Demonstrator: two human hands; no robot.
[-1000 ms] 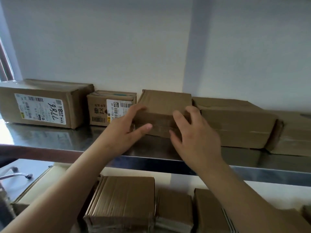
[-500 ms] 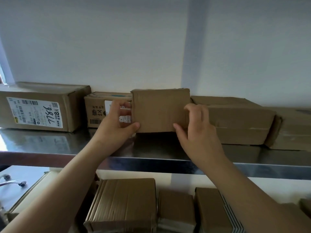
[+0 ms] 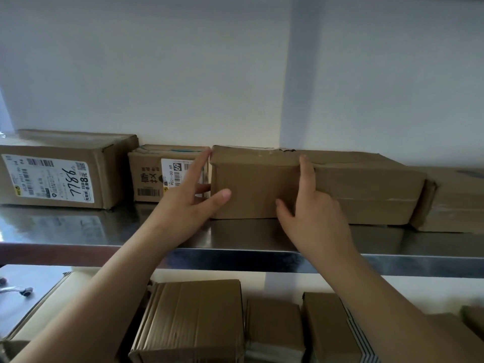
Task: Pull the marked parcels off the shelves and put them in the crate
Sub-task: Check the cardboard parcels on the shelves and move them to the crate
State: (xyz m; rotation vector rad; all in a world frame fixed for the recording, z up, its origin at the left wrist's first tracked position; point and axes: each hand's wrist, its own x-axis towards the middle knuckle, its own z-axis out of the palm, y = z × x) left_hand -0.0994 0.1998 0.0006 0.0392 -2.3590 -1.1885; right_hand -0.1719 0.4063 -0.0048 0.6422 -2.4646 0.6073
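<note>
Head view: plain brown cardboard box (image 3: pixel 254 184) sits on the steel shelf (image 3: pixel 262 247). Left hand (image 3: pixel 183 205) at 9 o'clock and right hand (image 3: pixel 311 216) at 3 o'clock touch it, each grip open with straight fingers.

Soft, even daylight comes from the left, where the frame edge glows bright. The steel shelf (image 3: pixel 78 229) mirrors pale glare. A broad vertical shadow band crosses the wall (image 3: pixel 296 74). Wide-angle bending curves the edges; lower corners blur slightly.
</note>
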